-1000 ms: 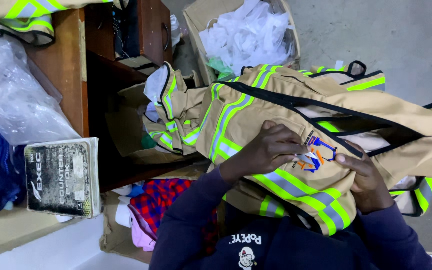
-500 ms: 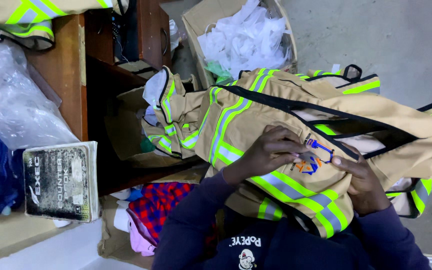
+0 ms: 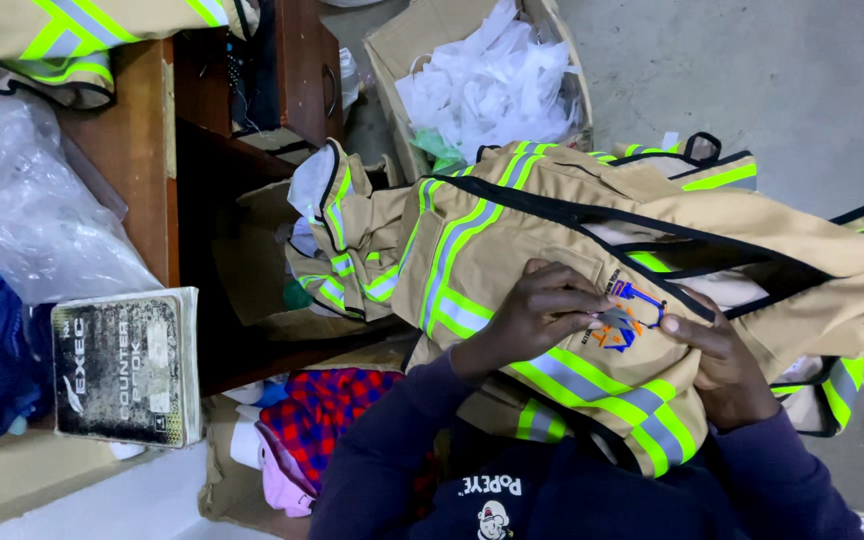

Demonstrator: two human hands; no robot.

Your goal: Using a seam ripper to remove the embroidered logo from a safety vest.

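A tan safety vest with yellow-and-grey reflective stripes and black trim lies across my lap. It carries an orange-and-blue stitched emblem on its chest. My left hand grips the fabric just left of the emblem, fingertips pinching at its edge. My right hand holds the vest from the right, its thumb and fingers at the emblem's other side. More vests of the same kind are heaped underneath and to the left.
A wooden desk stands at the left with a clear plastic bag, a worn book and another vest. A cardboard box of white plastic scraps sits beyond. Red plaid cloth lies below. Concrete floor at right.
Both hands stay at the emblem; my left fingers have crept slightly closer to it. The vest has barely shifted.
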